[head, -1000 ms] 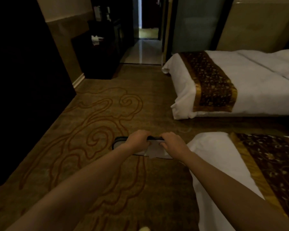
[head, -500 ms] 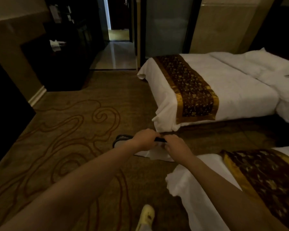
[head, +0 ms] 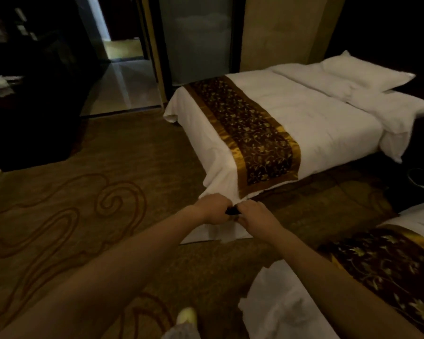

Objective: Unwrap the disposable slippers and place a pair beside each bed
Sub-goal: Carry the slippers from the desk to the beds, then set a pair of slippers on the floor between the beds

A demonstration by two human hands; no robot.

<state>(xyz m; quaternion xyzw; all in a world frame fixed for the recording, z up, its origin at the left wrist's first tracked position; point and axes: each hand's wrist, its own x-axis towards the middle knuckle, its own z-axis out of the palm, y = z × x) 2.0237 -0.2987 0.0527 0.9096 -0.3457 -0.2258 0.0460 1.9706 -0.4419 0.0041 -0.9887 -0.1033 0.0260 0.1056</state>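
Both my hands are held out in front of me over the carpet. My left hand (head: 212,208) and my right hand (head: 255,215) grip a pack of white disposable slippers (head: 220,234) with a dark edge (head: 232,211) showing between my fingers. White material hangs below my hands. The far bed (head: 316,126), white with a brown and gold runner, lies just beyond my hands. The near bed (head: 291,304) is at the lower right, by my right forearm.
Patterned brown carpet (head: 83,216) covers the floor. A dark cabinet (head: 34,106) stands at the left, with a doorway to a tiled hall (head: 123,77) behind it. My shoe (head: 187,315) shows at the bottom. A dark cable (head: 421,179) lies between the beds.
The view has swung right and forward, bringing the far bed's corner right behind my hands. My hands have drawn closer together on the slipper pack.
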